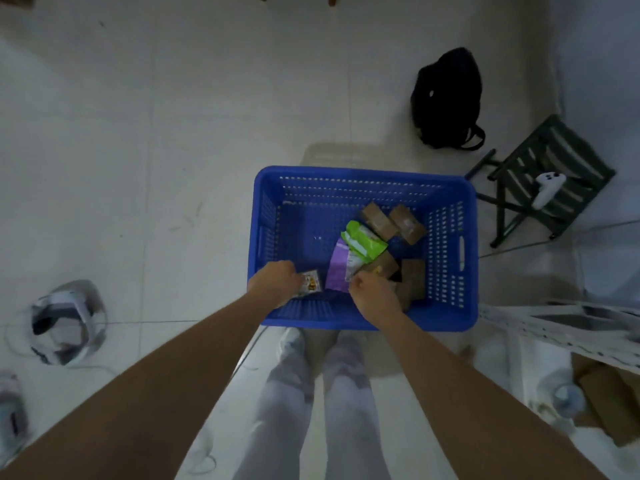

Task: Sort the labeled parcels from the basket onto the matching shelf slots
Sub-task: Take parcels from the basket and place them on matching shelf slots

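A blue plastic basket (450,244) stands on the floor in front of my feet. Inside lie a purple pouch (337,270), a green pouch (363,242), and several brown cardboard parcels (407,223) toward the right. My left hand (275,284) is over the basket's near left corner and grips a small silvery packet with a yellow print (311,282). My right hand (372,294) is curled at the near edges of the purple pouch and a brown parcel (382,265); which of them it pinches I cannot tell.
A black backpack (446,98) lies beyond the basket. A dark folding stool (550,174) with a white controller (547,190) stands at the right. A white shelf frame (561,327) and cardboard (609,407) are at the near right. A headset (65,323) lies at the left.
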`<action>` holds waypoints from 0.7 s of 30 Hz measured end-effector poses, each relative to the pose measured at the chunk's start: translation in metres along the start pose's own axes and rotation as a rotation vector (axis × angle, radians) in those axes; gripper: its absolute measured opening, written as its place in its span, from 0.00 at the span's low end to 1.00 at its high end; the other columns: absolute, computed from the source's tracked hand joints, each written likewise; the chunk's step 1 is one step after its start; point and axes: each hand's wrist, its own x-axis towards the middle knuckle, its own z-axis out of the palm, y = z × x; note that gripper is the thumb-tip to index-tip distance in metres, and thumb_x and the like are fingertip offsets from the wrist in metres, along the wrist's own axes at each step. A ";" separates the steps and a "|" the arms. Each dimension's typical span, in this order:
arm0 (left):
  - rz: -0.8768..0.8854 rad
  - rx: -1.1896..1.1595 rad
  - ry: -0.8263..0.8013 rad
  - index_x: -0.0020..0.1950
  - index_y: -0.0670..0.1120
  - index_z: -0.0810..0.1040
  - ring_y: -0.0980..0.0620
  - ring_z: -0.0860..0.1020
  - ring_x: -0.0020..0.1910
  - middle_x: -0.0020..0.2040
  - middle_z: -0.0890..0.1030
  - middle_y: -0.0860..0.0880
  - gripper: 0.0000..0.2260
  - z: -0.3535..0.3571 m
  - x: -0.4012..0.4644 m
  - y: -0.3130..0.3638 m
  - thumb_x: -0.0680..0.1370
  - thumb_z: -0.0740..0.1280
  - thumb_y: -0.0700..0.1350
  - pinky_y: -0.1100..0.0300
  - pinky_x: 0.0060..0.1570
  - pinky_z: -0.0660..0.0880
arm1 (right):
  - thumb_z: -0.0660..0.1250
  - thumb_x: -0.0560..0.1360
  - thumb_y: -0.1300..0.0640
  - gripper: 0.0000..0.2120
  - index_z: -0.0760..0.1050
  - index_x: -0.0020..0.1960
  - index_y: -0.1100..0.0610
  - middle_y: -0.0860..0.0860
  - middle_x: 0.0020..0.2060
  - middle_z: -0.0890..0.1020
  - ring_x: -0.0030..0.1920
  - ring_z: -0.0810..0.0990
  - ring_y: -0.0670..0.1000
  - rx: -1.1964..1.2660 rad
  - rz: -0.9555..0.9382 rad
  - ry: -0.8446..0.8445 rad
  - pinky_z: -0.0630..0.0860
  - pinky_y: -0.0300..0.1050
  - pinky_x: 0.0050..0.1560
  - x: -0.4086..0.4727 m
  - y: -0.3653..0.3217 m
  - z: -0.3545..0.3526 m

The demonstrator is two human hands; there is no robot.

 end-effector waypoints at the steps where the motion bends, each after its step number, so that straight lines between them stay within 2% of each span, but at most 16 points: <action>1: -0.012 -0.001 -0.011 0.56 0.42 0.75 0.40 0.76 0.55 0.57 0.77 0.43 0.13 0.008 0.014 -0.006 0.78 0.58 0.48 0.50 0.54 0.74 | 0.55 0.79 0.59 0.17 0.59 0.32 0.50 0.49 0.33 0.69 0.36 0.68 0.50 -0.004 0.004 -0.022 0.64 0.46 0.43 0.014 0.004 0.008; 3: -0.034 -0.018 -0.032 0.52 0.43 0.76 0.41 0.76 0.53 0.55 0.78 0.44 0.11 0.026 0.043 -0.019 0.78 0.58 0.48 0.49 0.53 0.75 | 0.55 0.79 0.60 0.18 0.59 0.31 0.52 0.49 0.31 0.66 0.34 0.66 0.50 -0.017 0.017 -0.064 0.64 0.47 0.42 0.043 0.011 0.025; 5: -0.058 -0.061 -0.047 0.51 0.42 0.76 0.42 0.76 0.52 0.55 0.79 0.43 0.10 0.043 0.069 -0.027 0.78 0.58 0.47 0.49 0.53 0.75 | 0.55 0.79 0.60 0.16 0.61 0.32 0.55 0.50 0.31 0.67 0.35 0.67 0.52 -0.026 0.026 -0.117 0.65 0.48 0.41 0.071 0.018 0.041; 7: -0.073 -0.074 -0.081 0.55 0.40 0.76 0.41 0.76 0.54 0.56 0.79 0.40 0.12 0.063 0.093 -0.030 0.79 0.57 0.44 0.50 0.53 0.74 | 0.55 0.79 0.60 0.15 0.63 0.34 0.58 0.51 0.33 0.70 0.38 0.69 0.54 -0.010 0.047 -0.146 0.64 0.47 0.41 0.098 0.028 0.059; 11: -0.100 -0.034 -0.133 0.58 0.40 0.77 0.42 0.76 0.57 0.58 0.79 0.41 0.13 0.105 0.139 -0.036 0.80 0.57 0.45 0.53 0.55 0.72 | 0.54 0.79 0.59 0.14 0.65 0.34 0.57 0.52 0.35 0.72 0.41 0.71 0.55 -0.013 0.091 -0.218 0.65 0.45 0.41 0.142 0.057 0.100; 15: -0.093 0.019 -0.239 0.60 0.39 0.74 0.41 0.75 0.56 0.59 0.77 0.39 0.14 0.144 0.178 -0.051 0.81 0.55 0.44 0.53 0.48 0.70 | 0.55 0.79 0.58 0.15 0.64 0.33 0.55 0.53 0.36 0.73 0.39 0.72 0.54 -0.041 0.125 -0.278 0.65 0.45 0.40 0.175 0.093 0.138; 18: -0.092 0.008 -0.240 0.62 0.41 0.71 0.41 0.75 0.54 0.58 0.77 0.39 0.14 0.164 0.202 -0.065 0.81 0.55 0.46 0.54 0.47 0.69 | 0.54 0.80 0.56 0.11 0.69 0.41 0.58 0.54 0.40 0.74 0.34 0.71 0.50 -0.051 0.160 -0.321 0.65 0.43 0.36 0.196 0.118 0.162; 21: -0.114 -0.002 -0.256 0.62 0.40 0.71 0.40 0.76 0.54 0.57 0.77 0.38 0.15 0.182 0.227 -0.078 0.82 0.53 0.45 0.54 0.46 0.70 | 0.54 0.81 0.55 0.10 0.71 0.48 0.58 0.52 0.38 0.74 0.38 0.72 0.51 -0.064 0.163 -0.342 0.67 0.44 0.40 0.217 0.141 0.185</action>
